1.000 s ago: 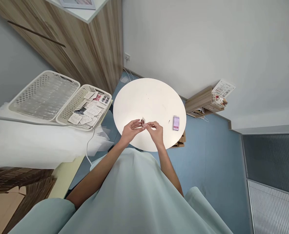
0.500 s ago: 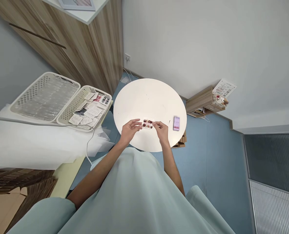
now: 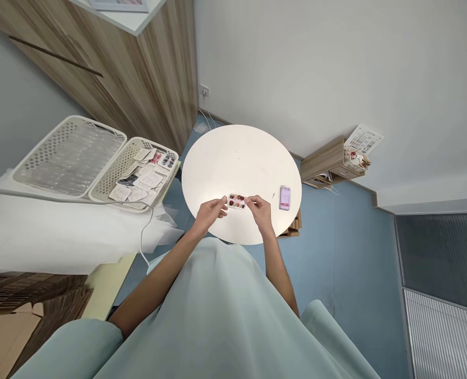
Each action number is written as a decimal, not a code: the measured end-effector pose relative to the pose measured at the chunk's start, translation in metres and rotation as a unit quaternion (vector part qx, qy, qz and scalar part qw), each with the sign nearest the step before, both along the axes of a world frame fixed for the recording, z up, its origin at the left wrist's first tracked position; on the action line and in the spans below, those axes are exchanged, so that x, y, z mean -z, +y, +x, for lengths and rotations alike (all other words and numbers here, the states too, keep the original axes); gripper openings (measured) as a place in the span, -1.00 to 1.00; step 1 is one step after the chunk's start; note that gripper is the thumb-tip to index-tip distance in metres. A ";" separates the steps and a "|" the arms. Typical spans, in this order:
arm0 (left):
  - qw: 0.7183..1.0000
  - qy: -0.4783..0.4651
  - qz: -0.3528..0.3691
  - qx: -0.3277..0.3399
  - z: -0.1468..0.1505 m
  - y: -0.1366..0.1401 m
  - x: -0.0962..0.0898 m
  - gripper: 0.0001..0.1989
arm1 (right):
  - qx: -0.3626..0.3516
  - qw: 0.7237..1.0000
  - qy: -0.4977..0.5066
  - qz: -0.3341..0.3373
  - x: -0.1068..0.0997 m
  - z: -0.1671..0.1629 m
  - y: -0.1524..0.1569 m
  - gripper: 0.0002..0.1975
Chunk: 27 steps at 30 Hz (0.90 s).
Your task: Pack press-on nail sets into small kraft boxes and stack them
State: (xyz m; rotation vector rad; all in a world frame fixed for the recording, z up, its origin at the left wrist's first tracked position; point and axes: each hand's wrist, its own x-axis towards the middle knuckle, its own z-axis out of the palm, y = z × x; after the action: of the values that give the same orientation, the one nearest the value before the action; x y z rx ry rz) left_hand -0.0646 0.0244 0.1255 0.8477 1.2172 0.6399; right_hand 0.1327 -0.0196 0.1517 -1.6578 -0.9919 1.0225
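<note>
A small clear pack of press-on nails [image 3: 236, 201], with dark red and paler glossy ovals in two rows, is between my hands over the round white table [image 3: 237, 158]. My left hand [image 3: 210, 215] pinches its left edge between thumb and fingers. At the opposite edge, my right hand [image 3: 260, 213] grips it with the thumb and index finger, the other fingers curled. Whether the pack touches the tabletop, I cannot tell.
A phone [image 3: 284, 198] with a lit screen lies on the table's right side. On the left are a basket of cards [image 3: 113, 169] and a basket of clear plastic packs [image 3: 22, 169]. A white cable [image 3: 142, 237] hangs there. A wooden shelf unit [image 3: 322, 159] stands by the wall.
My left fingers, spread beside the pack before, have drawn together at its left edge. The pack has shifted slightly left. My right hand keeps its grip.
</note>
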 end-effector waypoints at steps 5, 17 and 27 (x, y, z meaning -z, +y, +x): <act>0.997 0.005 -0.075 0.015 0.001 0.000 0.002 -0.26 | -0.060 0.997 -0.025 0.033 0.000 0.004 -0.005 -0.71; 0.986 -0.152 -0.072 -0.006 0.001 0.000 0.010 -0.40 | -0.064 0.998 0.015 -0.015 -0.009 0.013 -0.018 -0.63; 0.990 -0.135 -0.013 -0.044 0.003 0.002 0.000 -0.29 | -0.067 0.998 0.018 -0.002 -0.005 0.013 -0.024 -0.64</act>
State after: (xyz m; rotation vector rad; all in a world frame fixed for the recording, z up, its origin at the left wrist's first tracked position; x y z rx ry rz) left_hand -0.0619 0.0262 0.1257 0.6641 1.0182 0.7814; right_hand 0.1459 -0.0433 0.1571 -1.5889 -1.0888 1.1393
